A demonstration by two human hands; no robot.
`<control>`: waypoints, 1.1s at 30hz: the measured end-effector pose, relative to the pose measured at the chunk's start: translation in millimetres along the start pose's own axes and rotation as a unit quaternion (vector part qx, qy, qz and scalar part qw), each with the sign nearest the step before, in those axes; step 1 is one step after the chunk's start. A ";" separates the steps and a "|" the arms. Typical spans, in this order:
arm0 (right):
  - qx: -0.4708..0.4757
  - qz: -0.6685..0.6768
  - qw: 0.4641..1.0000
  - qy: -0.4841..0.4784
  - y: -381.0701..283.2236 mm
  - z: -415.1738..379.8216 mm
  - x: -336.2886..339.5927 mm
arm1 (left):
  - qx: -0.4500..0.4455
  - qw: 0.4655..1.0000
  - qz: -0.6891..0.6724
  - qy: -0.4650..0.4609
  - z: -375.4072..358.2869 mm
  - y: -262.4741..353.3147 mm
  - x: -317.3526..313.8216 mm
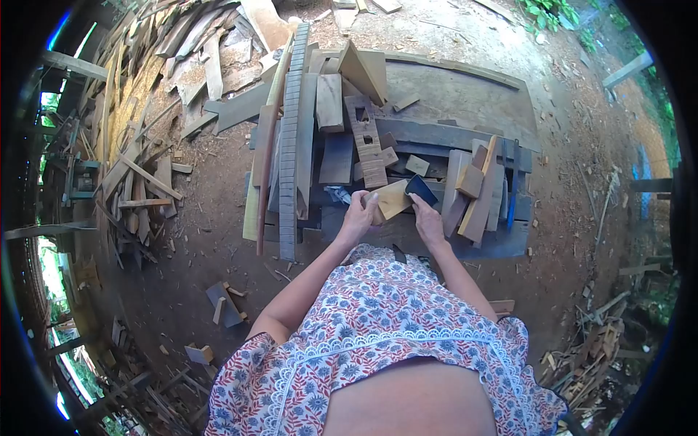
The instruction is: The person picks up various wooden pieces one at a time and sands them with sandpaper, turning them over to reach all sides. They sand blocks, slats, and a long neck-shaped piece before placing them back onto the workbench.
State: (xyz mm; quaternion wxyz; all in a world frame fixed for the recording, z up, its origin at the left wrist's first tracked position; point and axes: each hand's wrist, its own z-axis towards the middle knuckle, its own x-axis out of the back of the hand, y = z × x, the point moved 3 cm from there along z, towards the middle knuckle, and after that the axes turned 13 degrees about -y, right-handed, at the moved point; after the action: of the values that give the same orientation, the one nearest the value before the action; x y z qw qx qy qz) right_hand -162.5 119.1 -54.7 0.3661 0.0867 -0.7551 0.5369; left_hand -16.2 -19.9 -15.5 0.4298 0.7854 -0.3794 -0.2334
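Note:
My left hand (356,218) is closed around the near-left end of a pale wooden block (393,199), held tilted above the workbench. My right hand (427,219) grips a dark, thin sheet (421,189) that looks like sandpaper. The sheet's edge is at the block's right end; whether they touch is hard to tell. Just beyond the block lies a board with square holes (369,145). A small wooden block (416,165) rests behind the dark sheet. Left of my left hand is a crumpled bluish wrapper or rag (337,193).
Long boards and a slatted strip (293,145) line the bench's left side. Planks and a block (470,181) are stacked at right, near a blue-handled tool (512,207). Scrap wood (142,189) is heaped on the dirt floor at left. A wide plywood sheet (458,94) lies behind.

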 end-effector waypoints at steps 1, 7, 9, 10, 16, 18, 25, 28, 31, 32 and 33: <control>-0.005 0.009 1.000 -0.017 -5.5 4.8 0.6 | 0.045 0.998 0.047 -0.005 -2.9 6.9 3.3; -0.007 0.035 0.999 -0.013 -18.2 -2.9 17.1 | 0.096 0.979 0.162 -0.077 0.2 -3.2 2.3; -0.024 0.064 0.998 -0.004 -41.2 -8.7 31.4 | 0.117 0.977 -0.125 -0.127 -5.3 3.6 -6.5; 0.032 0.079 0.996 0.017 -59.6 -15.1 38.8 | 0.174 0.956 -0.197 -0.128 -10.7 9.6 -7.9; 0.254 -0.028 0.966 0.024 -110.9 -33.6 42.9 | 0.145 0.881 -0.413 -0.177 -7.7 10.9 -10.7; 0.255 -0.043 0.965 0.047 -109.2 -23.5 47.2 | 0.145 0.860 -0.446 -0.200 -8.3 12.1 -5.2; 0.049 0.090 0.990 0.093 -39.8 35.1 63.1 | 0.176 0.762 -0.575 -0.240 -24.2 10.6 -0.4; 0.099 0.076 0.987 0.100 -74.4 14.1 75.7 | 0.166 0.677 -0.661 -0.277 -25.9 9.8 -5.2; 0.253 -0.063 0.964 0.043 -112.1 -11.7 67.2 | 0.137 0.739 -0.618 -0.231 -24.5 13.2 -8.0; 0.268 -0.080 0.960 0.031 -112.9 -14.6 63.1 | 0.136 0.738 -0.619 -0.230 -24.0 12.1 -7.8; 0.282 -0.096 0.954 0.018 -112.4 -15.4 58.9 | 0.163 0.722 -0.633 -0.226 -24.1 8.8 -8.2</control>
State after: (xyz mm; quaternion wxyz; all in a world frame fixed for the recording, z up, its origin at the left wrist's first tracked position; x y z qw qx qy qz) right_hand -138.7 102.1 69.7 0.3898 0.2493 -0.5545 0.6917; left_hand -7.9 -4.4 4.8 -0.0510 0.8251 0.0879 -0.5557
